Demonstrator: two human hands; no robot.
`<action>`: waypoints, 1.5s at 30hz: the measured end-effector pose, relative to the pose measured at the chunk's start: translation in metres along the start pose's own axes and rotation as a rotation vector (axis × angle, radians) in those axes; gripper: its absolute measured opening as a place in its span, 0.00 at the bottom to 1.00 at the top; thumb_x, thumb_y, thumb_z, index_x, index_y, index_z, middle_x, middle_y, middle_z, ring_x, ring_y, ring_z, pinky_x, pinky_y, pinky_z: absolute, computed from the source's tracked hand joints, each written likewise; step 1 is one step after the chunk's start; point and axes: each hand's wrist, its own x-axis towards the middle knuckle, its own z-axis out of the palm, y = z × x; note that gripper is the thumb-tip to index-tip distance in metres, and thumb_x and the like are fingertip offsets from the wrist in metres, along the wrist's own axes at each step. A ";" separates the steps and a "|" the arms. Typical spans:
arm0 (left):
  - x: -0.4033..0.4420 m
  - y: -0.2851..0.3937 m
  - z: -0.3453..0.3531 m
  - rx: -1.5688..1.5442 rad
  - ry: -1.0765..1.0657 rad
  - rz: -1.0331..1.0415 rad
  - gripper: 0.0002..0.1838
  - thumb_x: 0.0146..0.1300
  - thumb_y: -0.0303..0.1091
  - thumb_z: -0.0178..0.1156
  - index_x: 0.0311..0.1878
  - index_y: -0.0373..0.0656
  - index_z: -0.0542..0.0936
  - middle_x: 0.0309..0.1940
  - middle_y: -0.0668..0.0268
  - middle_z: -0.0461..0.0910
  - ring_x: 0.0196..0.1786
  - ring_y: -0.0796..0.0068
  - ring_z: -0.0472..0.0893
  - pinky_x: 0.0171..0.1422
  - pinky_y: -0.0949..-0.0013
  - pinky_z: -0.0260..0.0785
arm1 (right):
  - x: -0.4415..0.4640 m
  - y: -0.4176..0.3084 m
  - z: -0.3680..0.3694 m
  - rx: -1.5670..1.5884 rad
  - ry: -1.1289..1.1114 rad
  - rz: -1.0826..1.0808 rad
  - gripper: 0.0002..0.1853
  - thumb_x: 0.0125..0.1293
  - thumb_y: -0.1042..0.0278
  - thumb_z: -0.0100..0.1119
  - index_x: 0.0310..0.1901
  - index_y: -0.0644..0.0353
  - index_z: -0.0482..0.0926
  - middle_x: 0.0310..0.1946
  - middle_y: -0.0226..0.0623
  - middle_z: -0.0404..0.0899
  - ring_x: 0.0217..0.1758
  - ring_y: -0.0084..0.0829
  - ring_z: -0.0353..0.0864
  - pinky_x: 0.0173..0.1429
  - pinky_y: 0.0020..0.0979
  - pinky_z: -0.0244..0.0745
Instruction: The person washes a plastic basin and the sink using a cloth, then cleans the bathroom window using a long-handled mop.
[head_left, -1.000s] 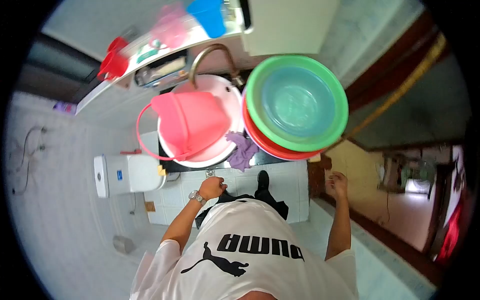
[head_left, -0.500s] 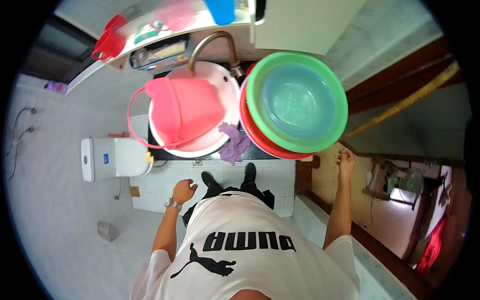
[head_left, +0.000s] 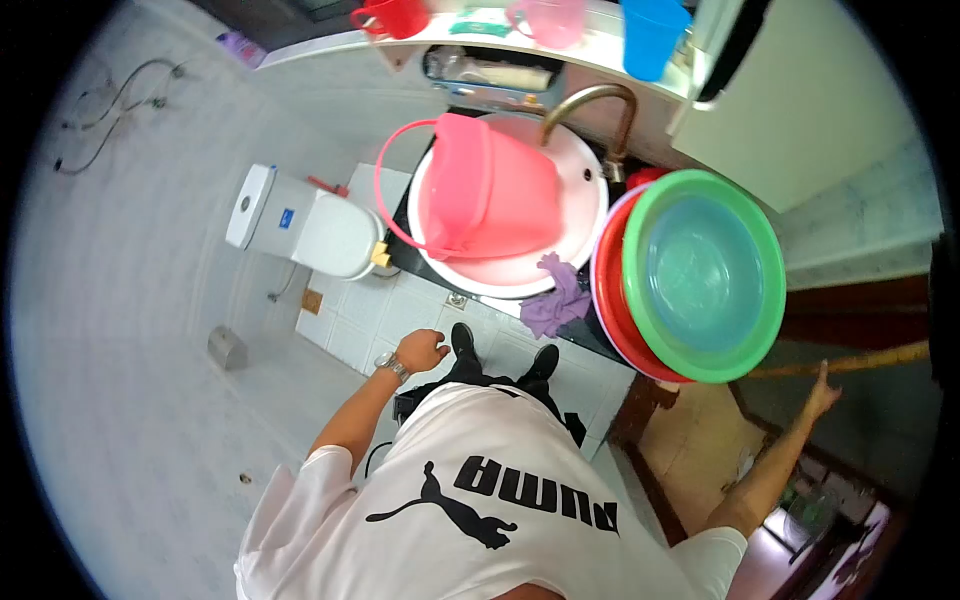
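A round, bright green plastic basin sits on top of a stack at the right end of the black bench. Its wide rim is smooth, and its hollow looks translucent blue-green. Under it, shifted left, shows a red plastic basin with a pale purple rim along its outer edge.

Nearest the viewer is a white T-shirt with black lettering. The left hand, a metal watch at its wrist, is low in front of the bench; its grip is loosely curled, partly open, with nothing visible in it. The right hand reaches out beyond the green basin, apart from it. That grip is partly open, one finger extended toward a yellow-brown strip; whether they touch, I cannot tell.

On the bench, a crumpled purple cloth lies between the stack and a round white sink. A pink plastic bucket lies tilted in the sink, filling much of the bowl, its handle looping out to the left. A curved bronze-coloured faucet rises behind. Farther back, a white shelf holds a red mug, a translucent pink cup and a blue plastic pitcher. A white toilet stands to the left.
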 end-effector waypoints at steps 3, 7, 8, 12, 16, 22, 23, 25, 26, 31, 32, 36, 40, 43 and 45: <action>-0.016 -0.006 0.004 -0.042 0.018 -0.087 0.20 0.60 0.46 0.59 0.42 0.37 0.82 0.38 0.48 0.82 0.44 0.48 0.80 0.50 0.52 0.71 | 0.041 0.021 0.012 0.160 -0.133 -0.056 0.53 0.52 0.43 0.71 0.68 0.72 0.56 0.66 0.54 0.63 0.66 0.49 0.66 0.70 0.44 0.59; -0.034 -0.018 0.011 -0.012 -0.052 -0.142 0.19 0.60 0.45 0.59 0.44 0.38 0.82 0.40 0.49 0.82 0.46 0.49 0.80 0.50 0.52 0.72 | 0.060 0.032 0.034 0.303 -0.191 0.095 0.39 0.59 0.43 0.64 0.62 0.69 0.70 0.62 0.49 0.70 0.63 0.47 0.70 0.68 0.44 0.61; -0.038 -0.019 0.013 -0.014 -0.061 -0.161 0.19 0.60 0.45 0.58 0.45 0.38 0.82 0.41 0.50 0.82 0.47 0.50 0.80 0.51 0.53 0.72 | 0.060 0.035 0.036 0.272 -0.154 0.092 0.37 0.60 0.44 0.63 0.61 0.69 0.71 0.61 0.50 0.71 0.61 0.47 0.71 0.67 0.43 0.63; -0.045 -0.029 0.021 -0.040 -0.024 -0.182 0.19 0.60 0.45 0.58 0.43 0.38 0.82 0.41 0.50 0.82 0.47 0.50 0.80 0.51 0.53 0.72 | 0.072 0.054 0.030 -0.079 -0.074 -0.087 0.32 0.63 0.45 0.60 0.56 0.69 0.76 0.57 0.49 0.75 0.57 0.45 0.75 0.63 0.42 0.67; -0.041 -0.029 0.016 -0.032 -0.014 -0.164 0.19 0.60 0.45 0.58 0.43 0.39 0.82 0.40 0.50 0.82 0.46 0.50 0.80 0.50 0.52 0.72 | 0.037 0.064 0.029 -0.102 -0.060 -0.198 0.32 0.62 0.40 0.58 0.52 0.66 0.80 0.54 0.47 0.78 0.56 0.42 0.76 0.61 0.40 0.68; -0.047 -0.024 0.012 -0.082 0.051 -0.186 0.18 0.60 0.46 0.58 0.40 0.39 0.82 0.38 0.51 0.82 0.45 0.50 0.80 0.49 0.52 0.72 | -0.071 0.055 0.012 0.080 -0.005 -0.171 0.25 0.64 0.48 0.60 0.47 0.68 0.81 0.47 0.46 0.81 0.47 0.40 0.78 0.55 0.38 0.72; -0.047 -0.028 0.015 -0.081 0.051 -0.181 0.17 0.60 0.46 0.58 0.39 0.39 0.82 0.37 0.51 0.82 0.45 0.50 0.80 0.49 0.52 0.72 | -0.091 0.050 0.009 0.213 -0.035 -0.132 0.23 0.64 0.51 0.61 0.41 0.68 0.80 0.42 0.44 0.81 0.42 0.37 0.77 0.50 0.36 0.73; -0.046 -0.033 0.018 -0.074 0.035 -0.172 0.17 0.60 0.46 0.58 0.39 0.40 0.82 0.37 0.51 0.82 0.44 0.49 0.80 0.49 0.52 0.72 | -0.124 0.043 0.001 0.344 -0.061 -0.093 0.21 0.65 0.53 0.62 0.36 0.69 0.80 0.37 0.42 0.81 0.37 0.35 0.77 0.45 0.35 0.73; -0.044 -0.036 0.018 -0.068 0.022 -0.163 0.17 0.60 0.46 0.58 0.38 0.40 0.82 0.36 0.51 0.82 0.43 0.49 0.80 0.48 0.52 0.72 | -0.138 0.041 -0.001 0.413 -0.087 -0.106 0.18 0.65 0.56 0.62 0.32 0.67 0.76 0.31 0.38 0.77 0.33 0.32 0.73 0.40 0.34 0.70; -0.038 -0.052 0.003 -0.090 -0.058 -0.165 0.19 0.60 0.46 0.58 0.44 0.40 0.82 0.38 0.51 0.82 0.45 0.50 0.80 0.49 0.52 0.72 | -0.205 0.022 -0.005 0.530 0.020 -0.156 0.18 0.65 0.62 0.62 0.23 0.63 0.69 0.18 0.31 0.68 0.22 0.26 0.63 0.30 0.33 0.62; -0.039 -0.059 0.001 -0.091 -0.043 -0.163 0.19 0.60 0.46 0.58 0.44 0.41 0.82 0.38 0.51 0.82 0.45 0.50 0.80 0.48 0.52 0.72 | -0.218 0.014 -0.006 0.553 0.054 -0.119 0.18 0.65 0.63 0.62 0.21 0.62 0.69 0.16 0.31 0.65 0.20 0.26 0.60 0.29 0.32 0.60; -0.046 -0.094 -0.007 -0.159 0.014 -0.145 0.18 0.60 0.46 0.58 0.43 0.40 0.81 0.38 0.51 0.82 0.45 0.50 0.80 0.48 0.52 0.72 | -0.279 -0.042 -0.019 0.538 0.068 -0.269 0.21 0.65 0.64 0.62 0.18 0.61 0.66 0.14 0.30 0.63 0.18 0.26 0.59 0.27 0.32 0.59; -0.059 -0.137 -0.011 -0.166 0.072 -0.173 0.18 0.60 0.45 0.58 0.45 0.41 0.81 0.37 0.52 0.82 0.45 0.50 0.80 0.49 0.53 0.72 | -0.344 -0.103 -0.021 0.576 0.059 -0.352 0.25 0.66 0.65 0.60 0.15 0.56 0.59 0.12 0.28 0.58 0.15 0.22 0.55 0.23 0.29 0.53; -0.074 -0.179 0.000 -0.216 0.141 -0.187 0.19 0.60 0.45 0.58 0.45 0.40 0.81 0.39 0.51 0.82 0.46 0.50 0.79 0.50 0.53 0.72 | -0.386 -0.135 -0.024 0.669 -0.079 -0.408 0.25 0.68 0.67 0.56 0.15 0.54 0.57 0.11 0.26 0.55 0.14 0.20 0.51 0.21 0.28 0.49; -0.080 -0.204 0.006 -0.247 0.178 -0.215 0.20 0.60 0.45 0.58 0.46 0.38 0.81 0.40 0.50 0.82 0.46 0.50 0.80 0.50 0.53 0.72 | -0.416 -0.159 -0.029 0.750 -0.225 -0.476 0.25 0.69 0.67 0.54 0.15 0.53 0.56 0.11 0.25 0.53 0.14 0.19 0.50 0.21 0.27 0.48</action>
